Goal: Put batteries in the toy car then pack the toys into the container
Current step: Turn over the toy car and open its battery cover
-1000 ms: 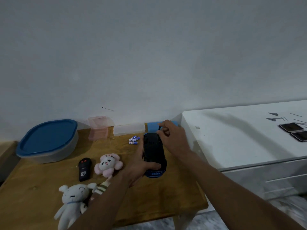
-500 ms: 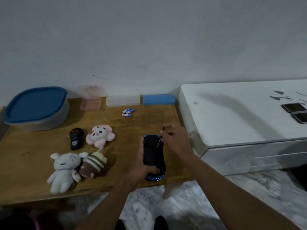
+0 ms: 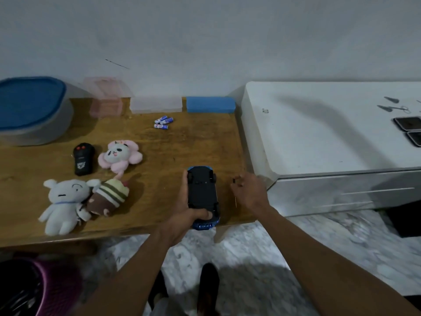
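Observation:
A blue toy car (image 3: 202,190) lies upside down, black underside up, gripped by my left hand (image 3: 183,216) at the wooden table's (image 3: 182,142) front edge. My right hand (image 3: 250,190) is just right of the car, closed around a small screwdriver (image 3: 234,180) whose thin shaft points down. Three batteries (image 3: 163,122) lie at the back of the table. The container with a blue lid (image 3: 29,106) stands shut at the far left. A black remote (image 3: 83,158), a pink panda plush (image 3: 119,156), a white plush (image 3: 65,201) and a brown striped plush (image 3: 109,197) lie on the left half.
A pink box (image 3: 106,101), a clear box (image 3: 156,104) and a blue box (image 3: 210,104) line the wall. A white cabinet (image 3: 330,137) with scissors and two phones stands to the right. A purple basket (image 3: 45,283) is on the floor, lower left.
The car has been drawn back from the rear of the table to its front edge. My right hand has come off the car's underside and moved right with the screwdriver.

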Motion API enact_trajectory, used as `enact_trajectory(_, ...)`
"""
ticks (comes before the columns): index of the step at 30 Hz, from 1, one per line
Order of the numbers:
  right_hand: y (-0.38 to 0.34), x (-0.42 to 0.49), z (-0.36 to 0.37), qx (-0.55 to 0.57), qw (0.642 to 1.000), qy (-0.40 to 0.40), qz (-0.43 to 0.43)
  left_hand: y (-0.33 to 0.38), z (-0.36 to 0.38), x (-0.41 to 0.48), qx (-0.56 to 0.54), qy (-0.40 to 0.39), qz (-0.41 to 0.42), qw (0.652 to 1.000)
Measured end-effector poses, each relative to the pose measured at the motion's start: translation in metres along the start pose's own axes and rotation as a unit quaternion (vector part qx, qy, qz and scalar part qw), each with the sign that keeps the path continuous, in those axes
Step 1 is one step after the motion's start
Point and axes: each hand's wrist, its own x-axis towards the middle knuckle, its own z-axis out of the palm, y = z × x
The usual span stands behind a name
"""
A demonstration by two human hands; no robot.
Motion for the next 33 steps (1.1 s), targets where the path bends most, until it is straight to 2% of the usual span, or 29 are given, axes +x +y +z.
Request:
enact_trajectory(8,0.015,-0.005,0.009,-0.069,0.997,-0.032,-0.011,-0.01,0.007,0.0,-0.004,-0.005,-0.01,1.0)
enact_trajectory(24,0.023,-0.001,0.02,-0.076,0.997,-0.018,-0.02,-0.017,0.008,-0.007,-0.017,0.003,-0.01,1.0)
enact_trajectory(33,0.024,0.002,0.009,-0.047,0.997,-0.053,0.011,-0.013,0.003,-0.009,-0.014,-0.005,-0.007,1.0)
